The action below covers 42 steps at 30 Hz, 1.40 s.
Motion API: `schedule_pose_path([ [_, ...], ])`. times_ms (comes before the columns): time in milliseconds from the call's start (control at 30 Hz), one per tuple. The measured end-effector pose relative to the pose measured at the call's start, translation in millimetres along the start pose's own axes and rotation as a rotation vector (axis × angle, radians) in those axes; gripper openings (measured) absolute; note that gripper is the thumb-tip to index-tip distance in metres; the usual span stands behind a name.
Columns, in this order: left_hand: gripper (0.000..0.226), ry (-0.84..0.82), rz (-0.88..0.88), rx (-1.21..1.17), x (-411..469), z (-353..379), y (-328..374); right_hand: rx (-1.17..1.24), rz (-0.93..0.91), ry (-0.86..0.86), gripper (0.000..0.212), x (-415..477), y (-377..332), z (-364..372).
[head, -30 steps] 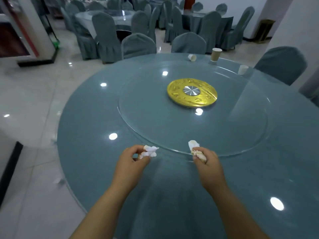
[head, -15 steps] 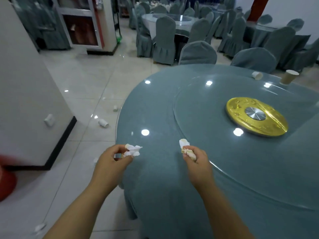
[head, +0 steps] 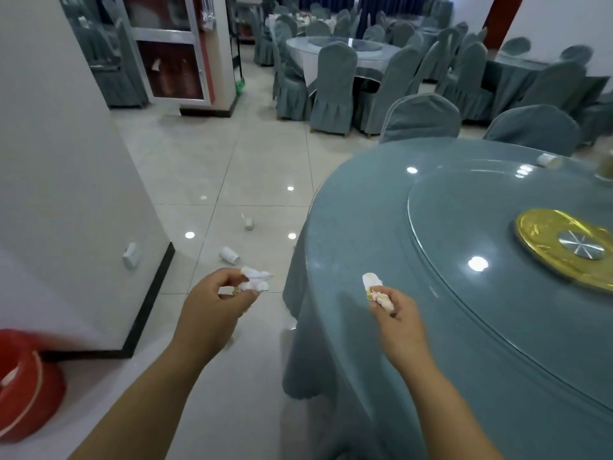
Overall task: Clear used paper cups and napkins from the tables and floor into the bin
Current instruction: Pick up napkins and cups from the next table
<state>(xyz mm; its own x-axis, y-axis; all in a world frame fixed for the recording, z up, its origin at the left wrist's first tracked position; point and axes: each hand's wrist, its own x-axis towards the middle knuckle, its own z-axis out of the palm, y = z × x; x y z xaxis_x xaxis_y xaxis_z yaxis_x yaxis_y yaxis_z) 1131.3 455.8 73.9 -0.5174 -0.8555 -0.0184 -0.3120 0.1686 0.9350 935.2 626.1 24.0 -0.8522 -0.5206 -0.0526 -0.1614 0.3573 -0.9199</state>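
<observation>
Since the earlier frames, your view has swung left off the round worktop (head: 348, 227) draped in grey-blue cloth. This brings the tiled floor and a red round plastic bin (head: 26, 386) into sight, well to the left of the worktop. Your left hand (head: 212, 313) has cleared the worktop's left edge and now hangs over the floor. Your right hand (head: 398, 323) is above the cloth, near that edge.

The hands are apart and each is clamped on its own load. The left pinches a crumpled white paper napkin (head: 255, 280) at the fingertips. The right is curled round a yellow-stained napkin wad (head: 373, 288) with a white end poking out.

Watch three things:
- **Loose grip:** The left napkin is held only by its edge and most of it is outside the grip. A quick arm swing could shake it loose onto the floor.
- **Cups on the floor:** A white paper cup lying on its side (head: 229, 254) and a smaller one (head: 249, 224) sit just left of the worktop. If you step that way you could kick or crush them.
- **Distance to the bin:** Only part of the bin shows, so a toss from here would likely miss. Carry the napkins over to it instead.

A tipped white cup (head: 549, 160) and a blurred brown one (head: 603, 169) remain on the worktop's far side. They are easy to forget once you turn away.
</observation>
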Motion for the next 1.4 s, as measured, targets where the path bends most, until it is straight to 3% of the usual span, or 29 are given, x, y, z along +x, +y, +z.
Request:
schedule_pose_path([
  [267,0.022,-0.165,0.082,-0.025,107.3,-4.0,5.9,0.040,-0.039,-0.022,0.027,58.6,-53.6,73.9],
  [533,0.014,-0.366,0.101,0.055,284.1,42.0,26.2,0.104,-0.071,-0.115,0.022,200.5,-112.4,151.2],
  [667,0.015,-0.427,0.095,-0.026,366.9,55.6,42.9,0.159,-0.066,-0.101,0.022,273.2,-141.8,167.3],
  [867,0.021,-0.678,0.064,-0.188,455.0,91.0,63.3,0.154,-0.027,0.104,0.018,370.1,-160.0,176.2],
  [1100,0.026,-0.902,-0.027,-0.219,579.9,138.1,77.2,0.196,0.059,0.378,0.015,484.6,-156.3,179.7],
  [1400,0.013,-0.871,0.054,-0.108,803.1,179.9,109.4,0.218,0.186,0.668,0.018,643.2,-174.3,192.6],
])
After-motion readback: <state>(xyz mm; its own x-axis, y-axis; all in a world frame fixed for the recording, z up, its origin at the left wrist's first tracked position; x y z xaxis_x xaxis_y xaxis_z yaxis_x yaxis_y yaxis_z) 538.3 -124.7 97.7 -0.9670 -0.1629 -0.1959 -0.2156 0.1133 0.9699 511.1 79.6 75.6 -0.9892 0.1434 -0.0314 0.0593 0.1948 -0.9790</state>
